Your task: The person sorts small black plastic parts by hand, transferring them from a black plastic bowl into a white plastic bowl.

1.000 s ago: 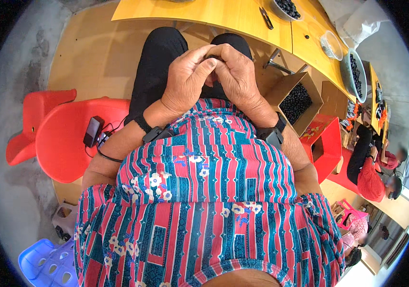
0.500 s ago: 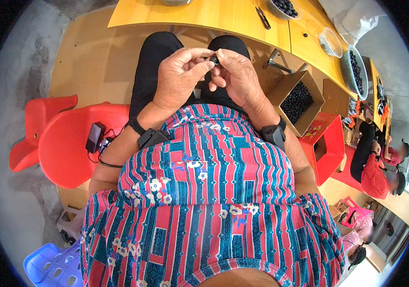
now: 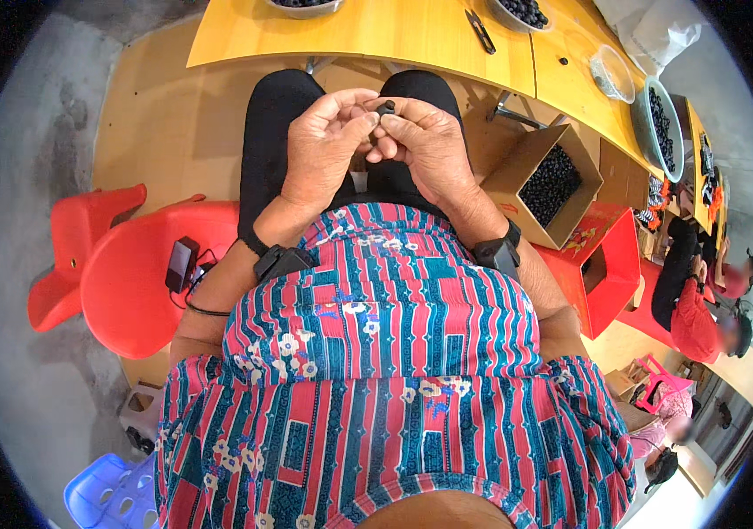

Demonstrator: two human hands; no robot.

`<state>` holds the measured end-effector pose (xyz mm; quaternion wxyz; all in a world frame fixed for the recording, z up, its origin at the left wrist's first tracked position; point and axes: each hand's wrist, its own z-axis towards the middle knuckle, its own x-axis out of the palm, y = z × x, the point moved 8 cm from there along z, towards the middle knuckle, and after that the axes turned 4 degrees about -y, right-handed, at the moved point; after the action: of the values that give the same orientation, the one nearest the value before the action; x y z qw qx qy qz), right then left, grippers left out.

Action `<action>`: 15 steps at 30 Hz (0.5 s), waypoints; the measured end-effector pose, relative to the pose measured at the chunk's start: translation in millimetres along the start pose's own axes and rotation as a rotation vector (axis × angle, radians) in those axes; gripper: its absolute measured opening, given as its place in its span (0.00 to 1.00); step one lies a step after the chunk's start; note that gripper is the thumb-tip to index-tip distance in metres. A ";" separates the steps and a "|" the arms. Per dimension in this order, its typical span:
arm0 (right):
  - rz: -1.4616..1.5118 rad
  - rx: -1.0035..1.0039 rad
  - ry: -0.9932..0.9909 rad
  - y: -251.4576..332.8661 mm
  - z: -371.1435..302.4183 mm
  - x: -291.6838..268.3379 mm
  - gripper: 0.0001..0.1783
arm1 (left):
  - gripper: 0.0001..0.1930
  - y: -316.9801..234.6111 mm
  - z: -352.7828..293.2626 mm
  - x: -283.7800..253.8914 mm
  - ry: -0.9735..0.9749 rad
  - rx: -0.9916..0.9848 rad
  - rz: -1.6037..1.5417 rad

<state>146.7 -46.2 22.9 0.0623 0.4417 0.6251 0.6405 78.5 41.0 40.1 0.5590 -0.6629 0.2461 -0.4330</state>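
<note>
Over my lap, a small black round piece sits pinched between the fingertips of both hands. My left hand is closed, thumb and index finger against the piece from the left. From the right, my right hand grips it with its thumb and curled fingers. Fingers cover much of the piece, so its full shape is hidden. My black-trousered legs lie beneath the hands.
Ahead stands a yellow table with black-handled snips, a clear container and a pale blue basin of black pieces. To my right are a cardboard box of black pieces and a red box. A red chair stands left; people sit far right.
Both hands have shifted slightly, and the black piece has turned and moved a little left in the fingertips. The right fingers have curled in closer. The view has tilted slightly.
</note>
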 end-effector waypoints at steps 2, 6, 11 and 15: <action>-0.024 -0.002 -0.016 3.2 2.4 -0.5 0.07 | 0.13 1.2 3.5 0.4 -0.010 -0.025 0.007; -0.096 -0.016 -0.059 15.4 6.9 -6.2 0.07 | 0.14 3.4 16.4 0.9 -0.034 -0.028 0.111; -0.131 -0.103 -0.269 40.4 21.8 -41.4 0.10 | 0.12 20.3 10.7 -37.8 -0.101 -0.121 0.267; -0.248 -0.253 -0.478 93.4 43.3 -91.0 0.13 | 0.12 48.5 10.9 -69.8 -0.075 -0.197 0.303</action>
<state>273.5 -91.1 51.1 0.3401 0.4888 0.5571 0.5789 60.2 91.0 -27.1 0.5589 -0.6855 0.3634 -0.2926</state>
